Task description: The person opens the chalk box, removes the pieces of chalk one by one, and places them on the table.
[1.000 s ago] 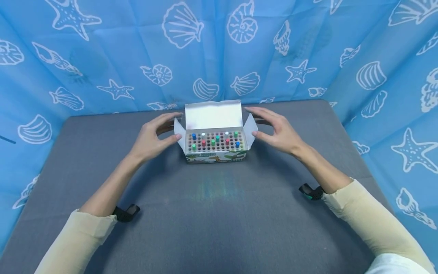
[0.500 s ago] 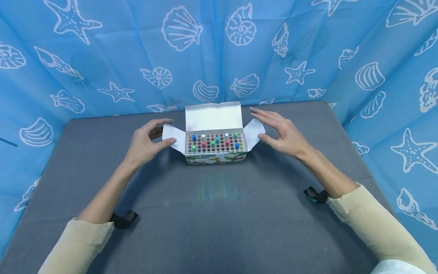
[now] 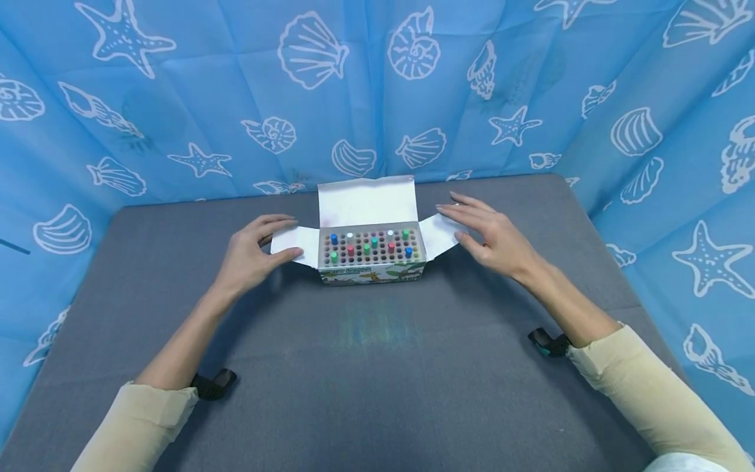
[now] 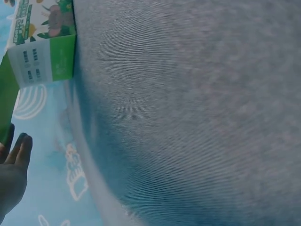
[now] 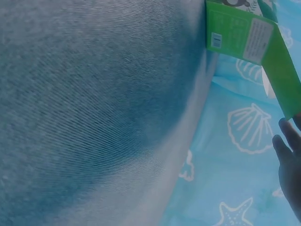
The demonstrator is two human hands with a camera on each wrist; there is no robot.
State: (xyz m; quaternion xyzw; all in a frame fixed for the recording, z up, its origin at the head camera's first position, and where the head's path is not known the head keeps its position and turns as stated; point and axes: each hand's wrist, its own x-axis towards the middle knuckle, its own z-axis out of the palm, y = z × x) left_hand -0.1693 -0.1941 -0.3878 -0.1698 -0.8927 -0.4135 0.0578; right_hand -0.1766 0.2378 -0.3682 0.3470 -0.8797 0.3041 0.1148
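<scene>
An open cardboard box (image 3: 371,273) with animal pictures on its front stands toward the back of the table. Several short coloured sticks (image 3: 367,249) poke up from a holed insert in it. Its white-lined lid (image 3: 367,202) is raised at the back. At the left flap (image 3: 307,244), spread outward, my left hand (image 3: 248,255) has its thumb over the near edge and its fingers at the far outer corner. My right hand (image 3: 498,244), fingers extended, touches the outer end of the right flap (image 3: 435,233). The left wrist view shows green card (image 4: 6,94) beside my fingertips.
Grey cloth (image 3: 366,387) covers the table, with a faint greenish smudge (image 3: 377,324) in front of the box. A blue curtain (image 3: 366,98) printed with white shells and starfish hangs behind and along the sides. Black wrist straps (image 3: 212,385) sit on both forearms.
Both side flaps have swung outward from half raised to nearly flat. My left hand has moved left and my right hand right along with them. The box and lid have stayed in place.
</scene>
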